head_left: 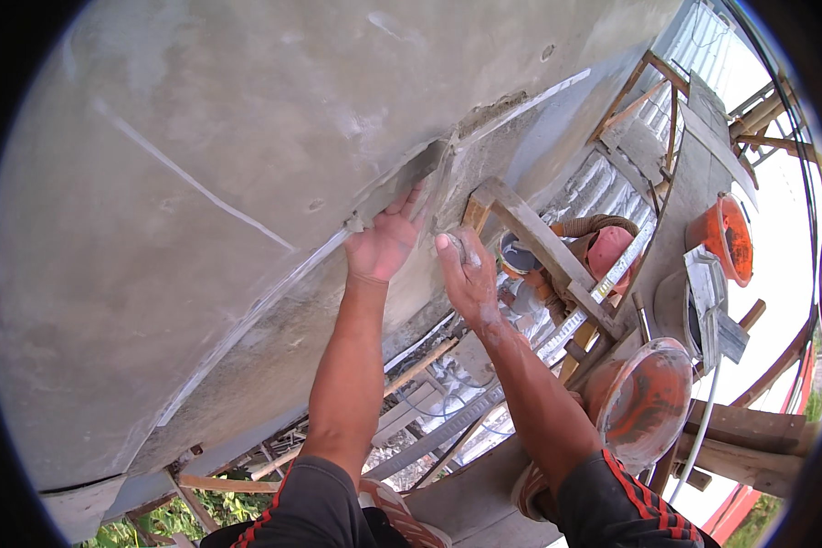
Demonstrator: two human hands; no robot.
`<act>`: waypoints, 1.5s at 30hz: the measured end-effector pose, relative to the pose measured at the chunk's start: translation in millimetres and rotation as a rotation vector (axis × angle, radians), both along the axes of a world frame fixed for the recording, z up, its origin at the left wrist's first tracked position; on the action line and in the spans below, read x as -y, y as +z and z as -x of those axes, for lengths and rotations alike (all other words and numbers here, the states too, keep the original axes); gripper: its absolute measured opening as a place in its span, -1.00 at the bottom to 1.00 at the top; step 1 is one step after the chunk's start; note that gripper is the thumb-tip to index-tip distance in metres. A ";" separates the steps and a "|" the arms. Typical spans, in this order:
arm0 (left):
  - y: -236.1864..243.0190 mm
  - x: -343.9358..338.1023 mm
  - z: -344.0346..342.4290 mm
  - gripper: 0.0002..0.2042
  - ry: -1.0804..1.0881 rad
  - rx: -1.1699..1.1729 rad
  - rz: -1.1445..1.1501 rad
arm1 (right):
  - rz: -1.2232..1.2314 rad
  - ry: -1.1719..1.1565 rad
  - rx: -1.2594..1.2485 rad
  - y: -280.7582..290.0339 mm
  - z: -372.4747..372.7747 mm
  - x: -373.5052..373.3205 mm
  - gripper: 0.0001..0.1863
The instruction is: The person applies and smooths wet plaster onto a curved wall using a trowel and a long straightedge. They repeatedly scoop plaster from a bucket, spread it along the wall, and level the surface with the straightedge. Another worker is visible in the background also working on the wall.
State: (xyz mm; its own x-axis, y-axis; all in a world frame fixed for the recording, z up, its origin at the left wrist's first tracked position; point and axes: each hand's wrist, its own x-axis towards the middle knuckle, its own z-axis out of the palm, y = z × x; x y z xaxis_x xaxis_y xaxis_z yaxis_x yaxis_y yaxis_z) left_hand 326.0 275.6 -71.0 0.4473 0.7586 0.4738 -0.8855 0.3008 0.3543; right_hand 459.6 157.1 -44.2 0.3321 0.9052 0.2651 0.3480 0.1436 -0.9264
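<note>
My left hand (381, 243) reaches up to the grey plastered wall (228, 137), palm showing. Its fingers stretch out flat against a rough, darker damp patch (404, 183) along the wall's corner edge. To the right, my right hand (471, 279) is closed, thumb up, just beside the same edge. Something small and grey shows between its fingers; its kind is hard to make out. Pale dust covers that hand and wrist. A straight white strip (265, 290) runs along the edge below my left hand, and another pale strip (530, 105) continues above.
Below on the right, a person in a red cap (609, 253) bends near a bucket (518, 254). An orange bucket (723, 239) and a mortar-smeared orange tub (641, 393) stand on scaffold planks. A timber frame (543, 236) and a long metal level (580, 315) lie close to my right arm.
</note>
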 end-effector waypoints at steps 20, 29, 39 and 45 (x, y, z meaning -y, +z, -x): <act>-9.8 -7.9 -3.2 -0.24 -0.024 -0.034 -0.233 | -0.125 0.536 0.095 14.4 34.2 32.6 -0.68; -13.2 -0.8 6.9 -0.05 0.015 -0.092 0.085 | -0.118 -0.069 0.209 -2.6 11.7 -13.5 -0.73; -7.2 0.2 2.6 0.03 0.117 -0.171 0.042 | -0.115 0.074 0.118 -6.3 20.2 18.7 -0.71; -2.9 -2.6 -0.7 -0.10 0.032 -0.031 -0.047 | 0.023 -0.010 -0.009 5.0 -0.1 -9.6 -0.63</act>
State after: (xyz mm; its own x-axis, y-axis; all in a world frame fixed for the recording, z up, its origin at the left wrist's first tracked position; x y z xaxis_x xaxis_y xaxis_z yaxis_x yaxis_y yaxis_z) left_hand 326.7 278.2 -73.9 0.4383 0.7498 0.4957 -0.8827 0.2549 0.3948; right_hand 459.7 166.7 -39.2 0.3435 0.9076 0.2416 0.3413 0.1190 -0.9324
